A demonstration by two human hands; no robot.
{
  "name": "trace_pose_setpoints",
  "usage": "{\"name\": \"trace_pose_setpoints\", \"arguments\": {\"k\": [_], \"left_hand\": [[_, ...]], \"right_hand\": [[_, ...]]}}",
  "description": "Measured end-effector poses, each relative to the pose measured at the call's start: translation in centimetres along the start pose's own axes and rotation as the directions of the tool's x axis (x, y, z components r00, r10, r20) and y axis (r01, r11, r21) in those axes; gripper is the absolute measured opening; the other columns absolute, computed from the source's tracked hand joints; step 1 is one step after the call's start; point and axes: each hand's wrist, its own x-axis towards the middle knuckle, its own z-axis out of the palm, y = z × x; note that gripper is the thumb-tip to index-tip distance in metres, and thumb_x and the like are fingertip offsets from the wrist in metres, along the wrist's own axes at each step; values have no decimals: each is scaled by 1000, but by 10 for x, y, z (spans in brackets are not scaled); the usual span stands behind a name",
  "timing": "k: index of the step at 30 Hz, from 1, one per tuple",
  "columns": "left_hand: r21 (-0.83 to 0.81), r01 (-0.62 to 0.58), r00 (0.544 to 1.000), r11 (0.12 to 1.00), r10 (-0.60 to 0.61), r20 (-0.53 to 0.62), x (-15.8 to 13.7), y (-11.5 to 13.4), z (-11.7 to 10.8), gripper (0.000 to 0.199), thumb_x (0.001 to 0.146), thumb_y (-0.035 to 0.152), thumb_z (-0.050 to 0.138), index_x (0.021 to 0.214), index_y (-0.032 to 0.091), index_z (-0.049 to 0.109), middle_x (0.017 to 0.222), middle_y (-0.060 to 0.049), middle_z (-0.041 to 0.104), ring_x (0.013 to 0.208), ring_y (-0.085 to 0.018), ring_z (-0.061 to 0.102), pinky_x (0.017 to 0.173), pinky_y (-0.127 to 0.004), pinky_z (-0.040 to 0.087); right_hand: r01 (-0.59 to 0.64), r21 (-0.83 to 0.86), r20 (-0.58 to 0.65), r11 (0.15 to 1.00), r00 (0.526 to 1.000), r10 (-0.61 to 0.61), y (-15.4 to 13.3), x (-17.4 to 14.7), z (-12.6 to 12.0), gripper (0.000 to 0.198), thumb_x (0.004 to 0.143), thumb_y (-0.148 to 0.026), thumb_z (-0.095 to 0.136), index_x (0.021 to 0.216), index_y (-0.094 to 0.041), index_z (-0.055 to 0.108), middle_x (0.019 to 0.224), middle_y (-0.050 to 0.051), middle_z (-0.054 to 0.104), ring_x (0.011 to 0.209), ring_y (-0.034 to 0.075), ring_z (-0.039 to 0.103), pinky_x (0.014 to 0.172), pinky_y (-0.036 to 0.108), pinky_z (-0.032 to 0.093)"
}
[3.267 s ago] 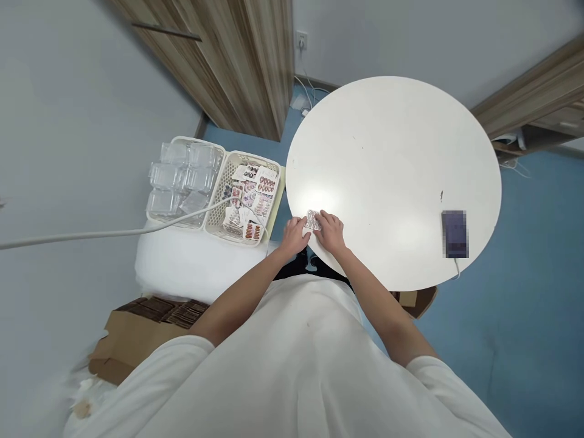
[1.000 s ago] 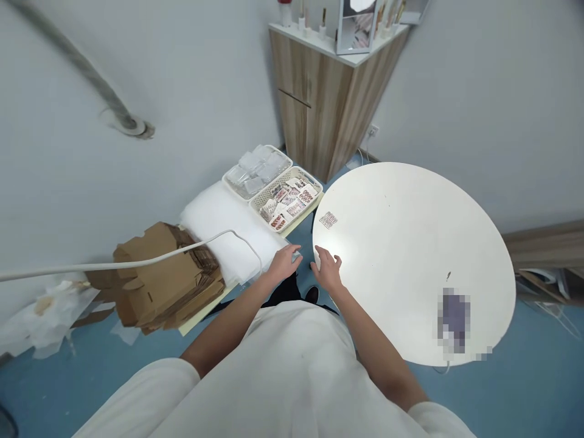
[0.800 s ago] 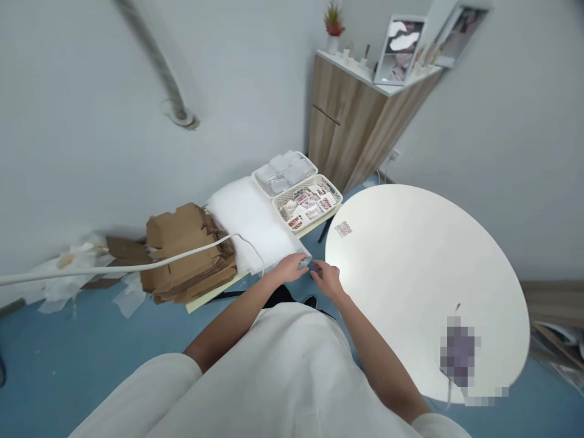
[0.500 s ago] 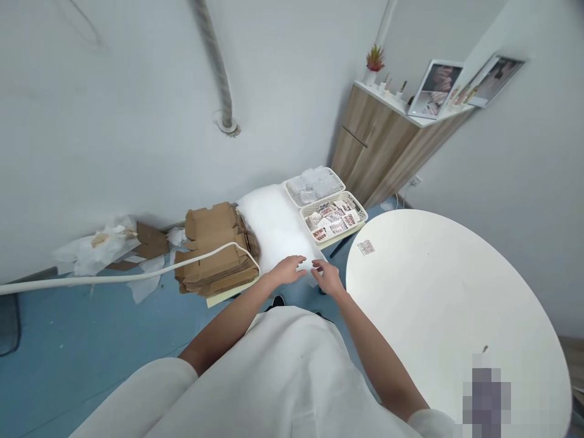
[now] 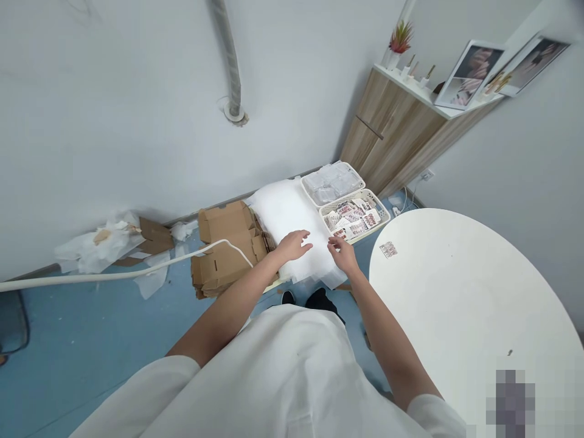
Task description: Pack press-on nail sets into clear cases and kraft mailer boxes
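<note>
My left hand is over a stack of white packing sheets, fingers apart and holding nothing. Over the right side of the same stack hovers my right hand, its fingers curved and parted with nothing in them. Whether either hand touches the sheets I cannot tell. Flattened brown cardboard boxes are piled to the left of the stack. Just beyond my right hand stands a white basket filled with printed cards of press-on nails. Behind it, another white basket holds clear plastic cases.
A round white table stands on the right, with a small card near its edge. Behind is a wooden cabinet bearing picture frames and a plant. A white pole crosses the left side; crumpled wrapping lies by the wall.
Both hands have moved forward, farther over the white sheets, and slightly apart. The view has shifted, so the baskets, table and cabinet appear farther right.
</note>
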Motion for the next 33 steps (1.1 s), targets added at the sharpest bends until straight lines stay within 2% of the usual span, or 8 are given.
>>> {"name": "trace_pose_setpoints", "arguments": {"k": [5, 9, 13, 16, 20, 24, 29, 33], "left_hand": [[-76, 56, 998, 996, -57, -8, 43, 3, -5, 48, 76, 36, 56, 120, 17, 47, 119, -11, 57, 97, -23, 60, 82, -33, 45], [-297, 154, 986, 942, -168, -22, 81, -1, -1, 58, 73, 40, 60, 124, 16, 44, 125, -15, 52, 108, -26, 55, 88, -34, 41], [-640, 256, 949, 724, -316, 23, 122, -11, 4, 65, 74, 53, 55, 127, 17, 42, 133, -15, 45, 120, -26, 45, 96, -34, 35], [-785, 292, 917, 547, -393, 67, 153, -20, 9, 65, 76, 62, 47, 126, 20, 44, 134, -12, 44, 124, -25, 41, 99, -35, 31], [-853, 307, 882, 422, -463, 89, 183, -25, 18, 64, 76, 65, 43, 124, 23, 48, 132, -9, 47, 125, -25, 39, 100, -35, 31], [-883, 336, 851, 327, -506, 136, 199, -22, 26, 58, 79, 62, 42, 121, 23, 52, 127, -9, 52, 124, -27, 40, 98, -37, 33], [-881, 348, 815, 320, -568, 116, 204, -21, 36, 57, 77, 62, 45, 119, 24, 52, 132, -8, 47, 127, -26, 36, 99, -36, 31], [-891, 337, 787, 305, -610, 90, 199, -20, 36, 53, 77, 59, 47, 114, 22, 55, 127, -9, 51, 122, -25, 42, 97, -36, 35]], "right_hand": [[14, -7, -36, 1000, 999, -14, 2, 36, -8, 35, 79, -35, 48, 107, -18, 58, 107, 10, 63, 89, 21, 61, 80, 36, 47], [12, -23, -65, 1000, 998, -13, 11, 74, -15, 41, 80, -42, 45, 110, -16, 57, 111, 13, 60, 93, 24, 58, 81, 39, 46], [9, -29, -72, 1000, 997, -11, 19, 119, -18, 46, 85, -46, 36, 112, -14, 56, 113, 14, 60, 102, 26, 55, 89, 43, 40], [46, -29, -43, 998, 998, -47, 24, 151, -15, 48, 88, -45, 31, 113, -13, 55, 115, 15, 58, 109, 26, 51, 95, 42, 35], [61, -29, -23, 998, 998, -62, 33, 182, -9, 46, 89, -44, 28, 113, -16, 55, 122, 14, 54, 120, 25, 42, 100, 44, 27], [-12, -38, 7, 999, 1000, 12, 39, 200, -2, 42, 88, -42, 33, 113, -15, 55, 124, 15, 51, 124, 25, 36, 101, 46, 22], [-58, 12, 43, 998, 997, 58, 39, 206, 3, 35, 84, -40, 43, 106, -17, 58, 120, 13, 53, 120, 25, 39, 101, 46, 21], [-115, 170, -10, 979, 993, 119, 40, 206, 4, 33, 79, -42, 50, 102, -20, 59, 114, 9, 55, 111, 23, 44, 98, 45, 26]]}}
